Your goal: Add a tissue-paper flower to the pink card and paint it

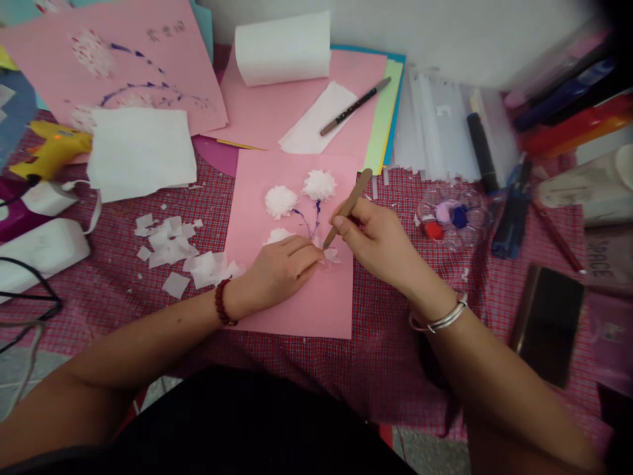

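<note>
A pink sheet of paper (297, 303) lies in front of me, with fluffy white paper flowers (319, 185) and dark blue painted stems (317, 214) on it. My right hand (378, 241) pinches a slim brown stick (355, 192), slanted so its narrow lower end meets the sheet by my left fingertips. Resting on the sheet, my left hand (279, 267) has its fingers pressed together; what they pinch, if anything, is hidden. Thin white tissue pieces (332, 254) show just beside those fingertips. Another white flower (277, 235) is partly covered by the left hand.
Cut white tissue squares (171, 241) lie left of the sheet. Behind are a tissue roll (283, 49), a pen (355, 107) and a finished pink picture (163, 59). A yellow glue gun (54, 148) and power strip (44, 254) sit left; a paint palette (448, 218) and phone (548, 323) right.
</note>
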The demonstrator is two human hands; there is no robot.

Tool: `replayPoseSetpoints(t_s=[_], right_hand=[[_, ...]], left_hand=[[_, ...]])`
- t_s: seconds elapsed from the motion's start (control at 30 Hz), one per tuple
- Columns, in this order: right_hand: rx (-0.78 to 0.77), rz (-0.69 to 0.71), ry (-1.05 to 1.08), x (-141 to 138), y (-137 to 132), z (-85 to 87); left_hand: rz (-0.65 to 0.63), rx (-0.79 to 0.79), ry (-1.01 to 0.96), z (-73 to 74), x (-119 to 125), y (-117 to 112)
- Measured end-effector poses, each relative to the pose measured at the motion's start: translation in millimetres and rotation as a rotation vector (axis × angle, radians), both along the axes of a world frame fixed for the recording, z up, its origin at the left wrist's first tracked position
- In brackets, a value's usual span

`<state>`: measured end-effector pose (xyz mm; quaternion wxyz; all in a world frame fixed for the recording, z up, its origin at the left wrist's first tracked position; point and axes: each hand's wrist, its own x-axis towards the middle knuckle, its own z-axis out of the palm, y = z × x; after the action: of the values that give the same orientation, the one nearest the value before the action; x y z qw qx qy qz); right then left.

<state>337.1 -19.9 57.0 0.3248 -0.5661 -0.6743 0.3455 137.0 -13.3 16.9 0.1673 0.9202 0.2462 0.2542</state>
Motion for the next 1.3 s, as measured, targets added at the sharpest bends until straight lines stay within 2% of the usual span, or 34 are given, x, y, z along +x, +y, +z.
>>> replayPoseSetpoints(t_s=[0.2, 0.37, 0.67, 0.87, 1.1, 1.3], right_hand=[[0.024, -0.031, -0.028, -2.3, 4.4, 5.9], [0.008, 0.058, -0.074, -7.2, 7.8, 5.6], [0.002, 0.112, -0.225, -11.4, 9.8, 8.5], [-0.017, 0.123, -0.258, -13.0, 14.4, 9.3], [-0.101, 0.148, -0.284, -17.7, 35.7, 3.5], [-0.183, 0.243, -0.259, -22.2, 58.0, -4.9]], left_hand=[[0.047, -0.143, -0.053, 1.8, 2.3, -0.6], [0.093, -0.218, -0.053, 4.1, 3.8, -2.5], [0.105, -0.223, -0.075, 2.9, 3.0, -2.6], [0.185, -0.277, -0.080, 4.2, 6.9, -1.2], [0.199, -0.304, -0.038, 5.4, 11.3, 0.5], [0.139, -0.263, -0.054, 3.2, 12.2, 1.0]])
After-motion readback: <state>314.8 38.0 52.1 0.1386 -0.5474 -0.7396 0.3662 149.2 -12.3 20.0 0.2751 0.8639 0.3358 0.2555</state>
